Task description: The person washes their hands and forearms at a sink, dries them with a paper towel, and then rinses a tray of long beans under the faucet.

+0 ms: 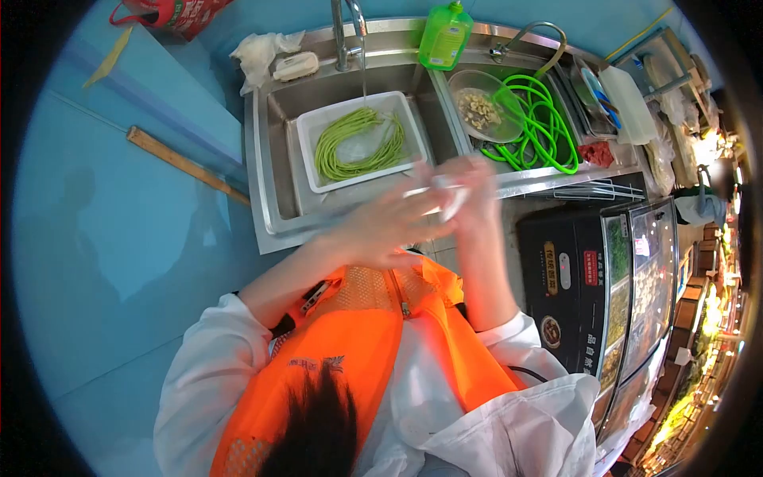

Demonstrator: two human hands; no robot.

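Observation:
My two hands meet in front of the sink's front edge, both smeared by motion. My left hand [393,219] reaches across from the left, its fingers stretched out and apart. My right hand [473,179] is raised beside it with the fingers bent around a small white piece [455,203], perhaps tissue; blur hides its exact kind. Beyond them, in the left sink basin, a white plastic tub [308,155] holds long green beans [334,147] coiled in water. A thin stream from the faucet [340,40] runs into the tub.
The right basin holds a bright green hose [560,151] and a clear bowl [485,75] with pale chopped pieces. A green soap bottle [445,38] stands on the back ledge. Right of me is a black cabinet [568,278]; a wooden strip [187,165] lies at the left.

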